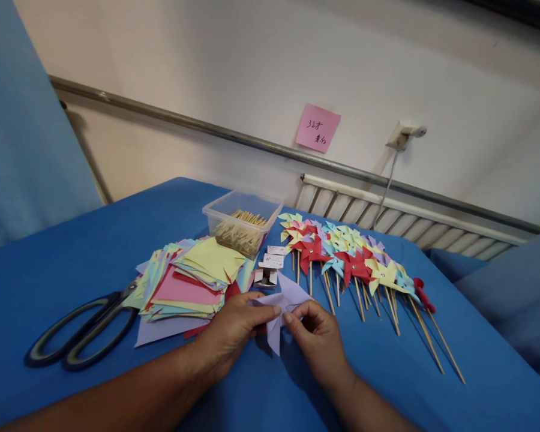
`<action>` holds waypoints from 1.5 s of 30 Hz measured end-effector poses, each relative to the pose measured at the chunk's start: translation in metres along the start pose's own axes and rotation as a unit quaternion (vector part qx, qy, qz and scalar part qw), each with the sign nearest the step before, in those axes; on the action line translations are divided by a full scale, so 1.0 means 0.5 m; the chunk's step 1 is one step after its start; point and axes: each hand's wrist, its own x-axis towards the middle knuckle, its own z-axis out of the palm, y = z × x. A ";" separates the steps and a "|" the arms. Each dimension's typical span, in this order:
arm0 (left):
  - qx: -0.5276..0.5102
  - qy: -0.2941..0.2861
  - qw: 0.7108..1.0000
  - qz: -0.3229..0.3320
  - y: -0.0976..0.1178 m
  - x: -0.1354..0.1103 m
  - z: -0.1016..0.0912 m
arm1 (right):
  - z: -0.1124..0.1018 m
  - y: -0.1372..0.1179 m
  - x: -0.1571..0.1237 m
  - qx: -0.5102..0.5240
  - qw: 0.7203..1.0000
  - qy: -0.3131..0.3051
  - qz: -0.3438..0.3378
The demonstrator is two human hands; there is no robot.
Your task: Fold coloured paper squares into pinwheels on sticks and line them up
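Note:
Between my two hands is a purple paper pinwheel point(290, 292), its blades folded toward the middle. My left hand point(234, 324) pinches it from the left, the thumb pressed near its centre. From the right, my right hand point(317, 339) grips it with thumb and forefinger close to the same spot. No stick shows on this pinwheel. Just behind it stand small white boxes point(272, 261), the nearest one open. A stack of coloured paper squares point(189, 288) with cut corners lies left of my hands.
Large dark-handled scissors point(85, 327) rest at the left, touching the paper stack. A clear plastic box point(211, 222) holds many thin wooden sticks point(243, 231). Several finished pinwheels on sticks point(353, 264) lie at the right on the blue cloth point(162, 207). A radiator point(405, 219) is behind.

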 end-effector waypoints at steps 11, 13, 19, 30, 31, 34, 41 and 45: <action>-0.001 0.005 1.000 -0.015 0.003 0.000 0.001 | 0.001 -0.002 0.000 0.004 1.000 0.004 0.001; -0.002 0.005 1.000 -0.016 0.004 0.000 0.001 | 0.001 -0.002 0.000 0.004 1.000 0.002 0.001; 0.010 0.006 1.000 -0.016 0.006 -0.004 0.003 | 0.001 -0.001 0.001 0.006 1.000 -0.001 0.003; 0.017 0.000 1.000 -0.002 0.004 -0.001 0.002 | 0.003 0.003 -0.001 0.004 1.000 0.007 0.007; 0.022 0.003 1.000 0.001 0.003 -0.001 0.002 | 0.003 0.003 -0.001 0.007 1.000 0.006 0.008; 0.038 0.006 0.999 0.013 0.004 -0.002 0.003 | 0.005 0.002 -0.003 0.026 1.000 -0.001 0.012; 0.065 0.011 0.997 0.044 0.015 -0.004 0.004 | -0.003 -0.022 -0.008 0.050 0.999 0.004 -0.021; 0.104 0.014 0.993 0.059 0.027 -0.002 -0.001 | -0.017 -0.021 0.003 0.136 0.989 0.064 0.000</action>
